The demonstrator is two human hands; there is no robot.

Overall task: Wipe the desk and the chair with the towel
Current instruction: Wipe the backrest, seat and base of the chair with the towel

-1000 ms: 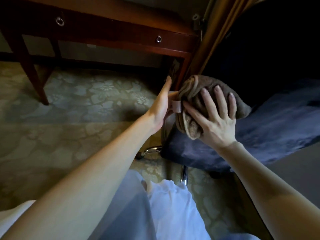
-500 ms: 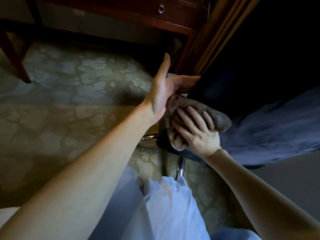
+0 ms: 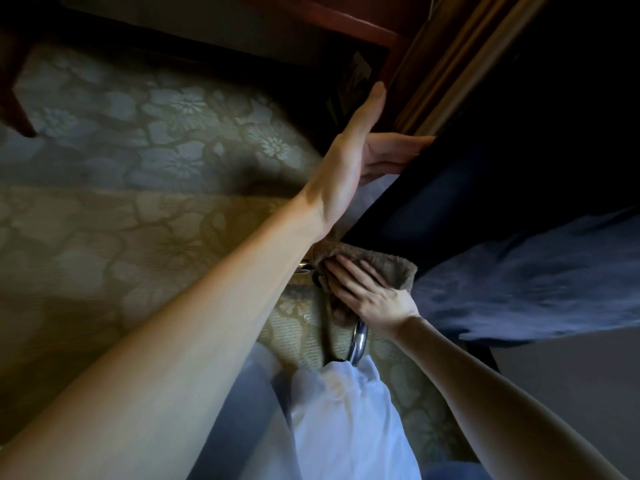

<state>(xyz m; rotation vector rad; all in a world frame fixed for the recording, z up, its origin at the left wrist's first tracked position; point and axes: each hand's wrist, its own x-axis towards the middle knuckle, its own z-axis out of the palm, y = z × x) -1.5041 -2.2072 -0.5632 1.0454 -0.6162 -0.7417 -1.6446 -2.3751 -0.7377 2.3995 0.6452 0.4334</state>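
**Two hands on one chair, one towel between them**

Two bare hands are in the view, and both work at one chair [image 3: 536,282] with dark blue fabric. There is one towel [image 3: 391,265], brown and bunched. It sits at the lower front corner of the chair, where the dark back meets the seat, and it touches the fabric there.

The right hand [image 3: 374,296] holds this towel. Four fingers lie bent over the bunch and press it against the chair; the thumb is hidden. A part of the towel hangs below the hand.

The left hand [image 3: 349,161] is higher, and it is wide: the thumb points up and the fingers stretch to the side edge of the chair back. Their tips go behind the dark edge, so I cannot tell how firmly they take it.

Under the seat, one curved chrome tube [image 3: 360,341] shines, and a second small gleam of metal shows just left of the towel.

At the top runs one red-brown wooden surface [image 3: 346,19], seen only by its edge, with one leg [image 3: 14,109] at the far left. One carpet [image 3: 138,161] with a flower pattern covers the floor. One white garment [image 3: 346,427] is at the bottom, between the two arms.
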